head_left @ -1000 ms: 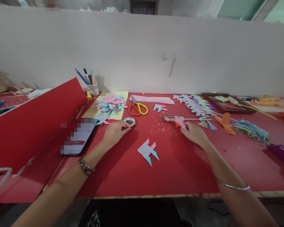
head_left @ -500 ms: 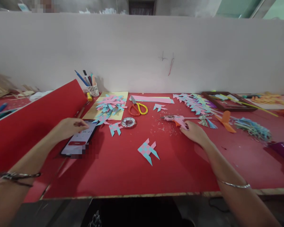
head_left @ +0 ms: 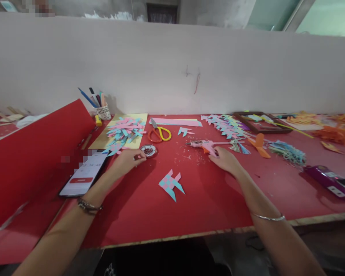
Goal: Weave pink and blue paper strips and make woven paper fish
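Note:
My right hand (head_left: 224,159) is wrapped round the handle of a pink glue gun (head_left: 203,145), which lies on the red table with its nozzle to the left. My left hand (head_left: 130,162) is beside a small round dish (head_left: 148,151) of dark string. Its fingers are curled together, and whatever is in or under them is hidden. Between my hands and nearer me lies a woven pink-and-blue paper fish (head_left: 171,184). Behind my left hand is a heap of similar paper fish (head_left: 124,129) on a yellow sheet.
Scissors (head_left: 160,134) and paper strips (head_left: 176,122) lie toward the wall. A phone (head_left: 82,175) and a pen cup (head_left: 102,111) are on the left. Farther right are a row of paper pieces (head_left: 222,126), an orange paper piece (head_left: 259,145), tassels (head_left: 287,152) and a purple power strip (head_left: 329,182).
My left hand has moved right from over the phone to beside the dish, covering the place where a paper fish lay. My right hand stays at the glue gun. The view has shifted rightward.

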`<state>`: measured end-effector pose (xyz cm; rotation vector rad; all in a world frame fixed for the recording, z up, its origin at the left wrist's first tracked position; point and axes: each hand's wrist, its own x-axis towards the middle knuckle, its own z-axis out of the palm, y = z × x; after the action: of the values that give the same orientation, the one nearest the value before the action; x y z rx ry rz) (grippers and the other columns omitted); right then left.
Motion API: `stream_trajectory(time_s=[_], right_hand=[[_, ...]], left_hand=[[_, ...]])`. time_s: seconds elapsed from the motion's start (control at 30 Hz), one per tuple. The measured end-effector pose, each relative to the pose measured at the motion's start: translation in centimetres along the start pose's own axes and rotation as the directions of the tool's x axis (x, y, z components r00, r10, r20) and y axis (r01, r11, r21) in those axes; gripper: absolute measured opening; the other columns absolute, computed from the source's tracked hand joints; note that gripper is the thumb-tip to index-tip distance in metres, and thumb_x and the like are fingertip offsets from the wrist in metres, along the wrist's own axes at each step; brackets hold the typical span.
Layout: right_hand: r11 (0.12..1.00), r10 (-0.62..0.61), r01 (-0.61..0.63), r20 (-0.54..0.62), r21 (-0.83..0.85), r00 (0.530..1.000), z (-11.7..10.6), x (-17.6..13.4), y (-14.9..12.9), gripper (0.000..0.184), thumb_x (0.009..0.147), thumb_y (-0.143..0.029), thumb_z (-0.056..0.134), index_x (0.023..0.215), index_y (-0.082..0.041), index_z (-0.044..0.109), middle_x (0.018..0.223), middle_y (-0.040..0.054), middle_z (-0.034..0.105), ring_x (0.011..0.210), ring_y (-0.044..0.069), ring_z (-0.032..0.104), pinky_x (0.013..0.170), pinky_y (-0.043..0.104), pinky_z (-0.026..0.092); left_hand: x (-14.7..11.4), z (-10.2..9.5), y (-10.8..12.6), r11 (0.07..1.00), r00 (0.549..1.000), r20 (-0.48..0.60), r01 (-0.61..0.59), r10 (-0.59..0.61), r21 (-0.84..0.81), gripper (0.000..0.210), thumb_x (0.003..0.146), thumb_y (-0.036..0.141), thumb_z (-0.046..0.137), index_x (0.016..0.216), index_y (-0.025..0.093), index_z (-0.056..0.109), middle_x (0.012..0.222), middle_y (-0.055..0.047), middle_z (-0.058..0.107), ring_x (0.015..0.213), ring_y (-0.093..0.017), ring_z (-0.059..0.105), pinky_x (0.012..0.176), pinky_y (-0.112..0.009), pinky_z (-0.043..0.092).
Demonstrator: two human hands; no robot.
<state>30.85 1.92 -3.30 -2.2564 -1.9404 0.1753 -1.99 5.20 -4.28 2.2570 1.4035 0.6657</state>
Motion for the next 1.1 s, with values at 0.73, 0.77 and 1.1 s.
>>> stream_trajectory(time_s=[0.73,0.77,1.1], right_hand=[[0.998,-0.01,0.013,-0.034,0.069,0.999,0.4,0.0,0.3,0.01,0.073,-0.024,0.05,0.081,-0.017,0.052,0.085,0.0093,0.062,0.076,0.02,0.057,0.056,0.024,0.034],[0.997,0.005,-0.002,-0.044,0.083,0.999,0.5,0.0,0.3,0.01,0.072,-0.022,0.05,0.081,-0.017,0.051,0.085,0.0095,0.062,0.076,0.021,0.057,0.056,0.024,0.034],[0.975,0.119,-0.091,-0.133,0.204,0.984,0.9,0.8,0.9,0.024,0.07,-0.017,0.041,0.093,-0.015,0.05,0.082,0.0089,0.061,0.075,0.02,0.056,0.058,0.025,0.037]], left_hand=[[2.2,3.8,1.7,0.972,0.979,0.019,-0.203,0.202,0.118,0.009,0.072,0.019,0.05,0.066,0.018,0.055,0.071,-0.001,0.063,0.067,-0.014,0.057,0.065,-0.025,0.044],[2.1,3.8,1.6,0.974,0.979,0.01,-0.206,0.206,0.098,0.009,0.072,0.02,0.05,0.065,0.019,0.055,0.071,-0.001,0.064,0.067,-0.014,0.057,0.065,-0.025,0.044],[-0.8,2.3,0.6,0.965,0.992,-0.097,-0.106,0.085,-0.24,0.029,0.068,0.046,0.054,0.062,0.019,0.06,0.068,-0.003,0.066,0.06,-0.014,0.056,0.058,-0.024,0.045]])
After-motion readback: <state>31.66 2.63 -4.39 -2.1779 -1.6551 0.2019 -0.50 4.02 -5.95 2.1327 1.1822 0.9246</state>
